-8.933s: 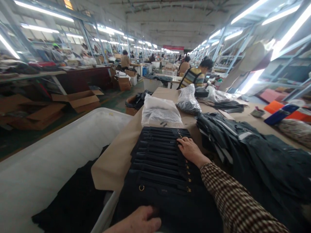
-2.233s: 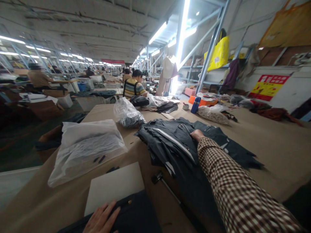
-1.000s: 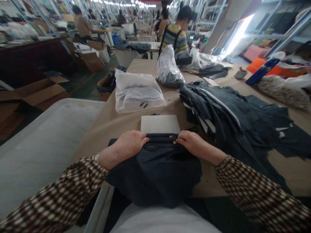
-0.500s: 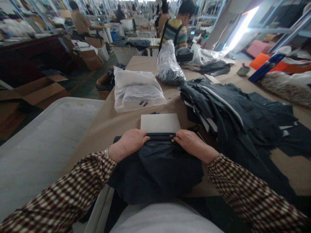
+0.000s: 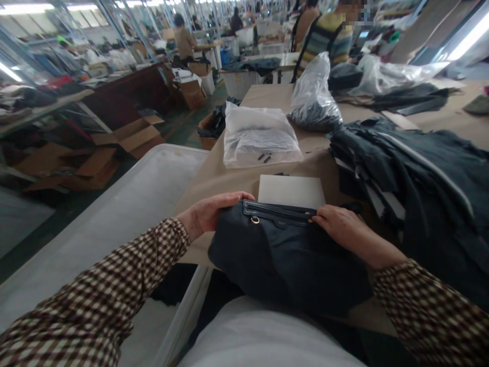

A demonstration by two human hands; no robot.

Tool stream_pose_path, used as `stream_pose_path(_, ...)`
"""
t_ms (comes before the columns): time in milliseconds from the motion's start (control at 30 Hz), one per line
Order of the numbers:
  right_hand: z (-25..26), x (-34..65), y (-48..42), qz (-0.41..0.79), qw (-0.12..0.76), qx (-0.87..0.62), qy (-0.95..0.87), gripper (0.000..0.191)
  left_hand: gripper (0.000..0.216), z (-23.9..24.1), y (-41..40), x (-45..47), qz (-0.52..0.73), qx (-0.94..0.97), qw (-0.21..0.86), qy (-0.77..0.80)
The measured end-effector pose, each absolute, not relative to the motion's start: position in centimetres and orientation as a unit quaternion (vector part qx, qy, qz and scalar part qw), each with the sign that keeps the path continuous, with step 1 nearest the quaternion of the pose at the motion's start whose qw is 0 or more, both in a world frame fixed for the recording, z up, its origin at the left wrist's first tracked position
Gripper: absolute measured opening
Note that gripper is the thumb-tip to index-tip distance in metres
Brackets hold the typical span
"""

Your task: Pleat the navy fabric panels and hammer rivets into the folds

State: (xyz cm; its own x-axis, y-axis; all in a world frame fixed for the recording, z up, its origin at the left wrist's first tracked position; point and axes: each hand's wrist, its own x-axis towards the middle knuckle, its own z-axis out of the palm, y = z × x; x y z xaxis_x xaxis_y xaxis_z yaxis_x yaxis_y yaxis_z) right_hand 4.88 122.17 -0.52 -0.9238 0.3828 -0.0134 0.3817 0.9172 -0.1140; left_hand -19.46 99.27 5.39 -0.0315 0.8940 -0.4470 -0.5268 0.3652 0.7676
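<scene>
A dark zippered fabric panel (image 5: 286,260) hangs over the table's near edge, between my two hands. Along its top runs a zipper (image 5: 278,208) with a leather-like frame, and a gold-coloured ring (image 5: 255,220) hangs at the left end. My left hand (image 5: 212,211) grips the panel's upper left edge, its fingers partly hidden behind the cloth and the thumb up by the corner. At the zipper's right end, my right hand (image 5: 342,227) pinches the panel beside the pull. Just beyond lies a pale flat board (image 5: 292,188), its near edge covered by the panel.
Dark cut fabric pieces (image 5: 412,168) are heaped on the right of the brown-covered table (image 5: 198,186). Further back lie a white plastic bag (image 5: 262,137) and a tied clear bag (image 5: 315,97). A large white bin (image 5: 153,178) stands left, with open cartons (image 5: 133,135) beyond.
My left hand has shifted from pinching the zipper's left end to the panel's outer left edge, uncovering the ring. My right hand keeps its grip. The view has turned left.
</scene>
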Motion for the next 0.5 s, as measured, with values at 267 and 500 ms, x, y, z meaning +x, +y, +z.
stream_pose_path(267, -0.8, 5.2, 122.2, 0.066, 0.04, -0.19, -0.979, 0.023, 0.055, 0.0, 94.8, -15.1, 0.63, 0.001, 0.677, 0.38)
stream_pose_path(500, -1.0, 5.1, 122.3, 0.067, 0.047, -0.19, -0.978, 0.024, 0.035, 2.1, 97.2, -13.8, 0.602, -0.084, 0.64, 0.47)
